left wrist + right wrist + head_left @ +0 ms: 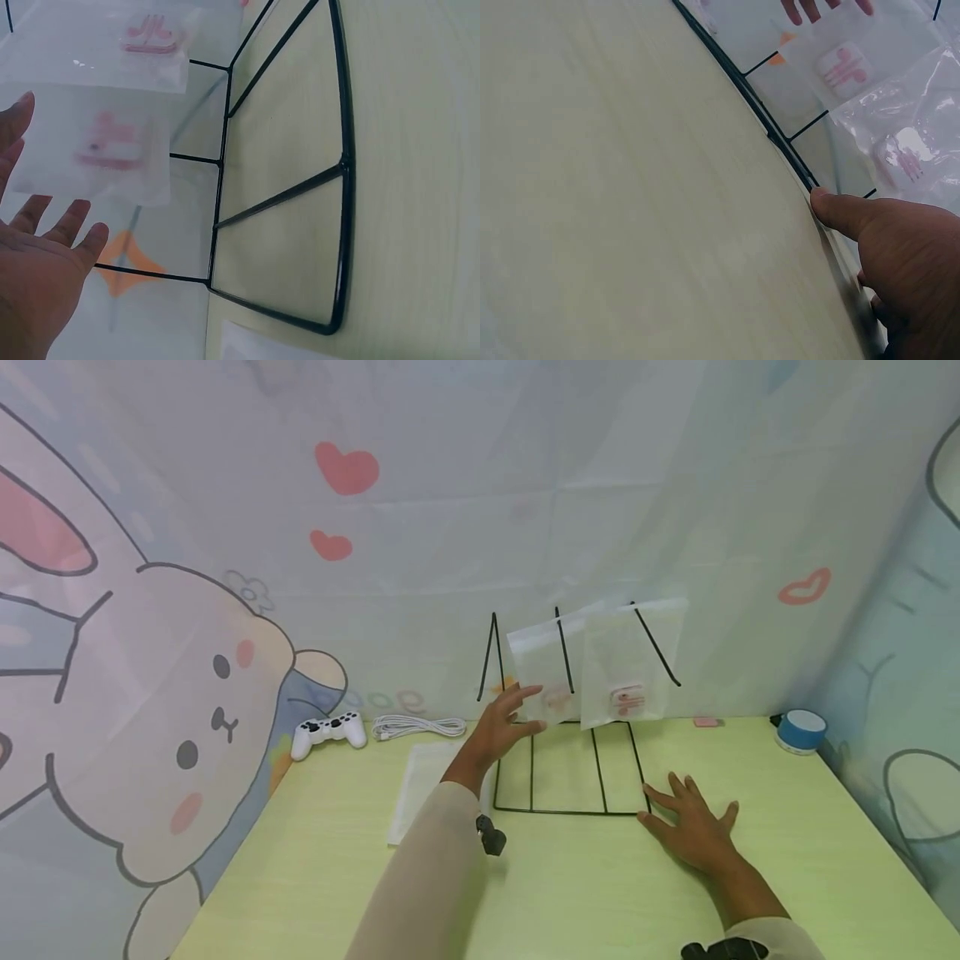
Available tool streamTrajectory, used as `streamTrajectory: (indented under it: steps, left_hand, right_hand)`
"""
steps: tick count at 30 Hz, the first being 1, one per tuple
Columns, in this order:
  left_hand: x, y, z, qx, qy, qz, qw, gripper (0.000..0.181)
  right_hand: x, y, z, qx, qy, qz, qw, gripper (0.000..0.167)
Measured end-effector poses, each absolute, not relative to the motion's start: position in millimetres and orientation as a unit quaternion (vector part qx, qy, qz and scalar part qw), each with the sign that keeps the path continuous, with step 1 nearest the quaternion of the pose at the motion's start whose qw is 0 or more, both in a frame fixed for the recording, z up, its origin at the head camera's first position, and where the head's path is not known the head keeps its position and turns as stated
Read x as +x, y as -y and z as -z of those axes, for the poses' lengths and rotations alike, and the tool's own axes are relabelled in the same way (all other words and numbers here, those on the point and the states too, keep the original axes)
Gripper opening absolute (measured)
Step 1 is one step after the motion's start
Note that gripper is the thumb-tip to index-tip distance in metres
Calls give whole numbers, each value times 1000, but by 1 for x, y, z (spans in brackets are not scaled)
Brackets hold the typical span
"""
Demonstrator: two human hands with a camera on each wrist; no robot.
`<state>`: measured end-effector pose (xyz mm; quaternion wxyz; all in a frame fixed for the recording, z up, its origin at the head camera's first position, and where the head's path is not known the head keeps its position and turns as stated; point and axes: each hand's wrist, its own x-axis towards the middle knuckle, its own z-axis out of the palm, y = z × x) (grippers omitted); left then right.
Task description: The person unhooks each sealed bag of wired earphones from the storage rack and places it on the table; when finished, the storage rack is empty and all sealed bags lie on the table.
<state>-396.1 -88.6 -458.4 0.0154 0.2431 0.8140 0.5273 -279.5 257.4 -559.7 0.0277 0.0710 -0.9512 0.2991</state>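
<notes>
A black wire rack (564, 812) lies with its rectangular base on the table, its thin prongs rising at the back. Two translucent zip bags hang on the prongs. The left bag (536, 652) and the right bag (637, 647) each hold a small pink-and-white item (627, 697) whose kind I cannot tell. My left hand (495, 731) hovers beside the left bag, fingers spread and nothing held. At the base's front right corner, my right hand (693, 831) has its fingers extended, and the thumb (836, 206) touches the wire.
A white game controller (328, 732) and a coiled white cable (417, 727) lie at the back left. White sheets or bags (412, 793) rest left of the rack. A blue-and-white round container (801, 731) stands back right, with a small pink piece (706, 722) nearer the rack. A printed cloth hangs behind.
</notes>
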Motion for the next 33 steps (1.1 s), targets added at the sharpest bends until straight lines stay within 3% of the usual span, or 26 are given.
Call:
streamTrajectory:
  steps: [33]
  left_hand:
    - [-400, 61, 450, 237, -780, -578, 51, 67]
  right_hand:
    - [-278, -257, 556, 68, 952, -296, 24, 68]
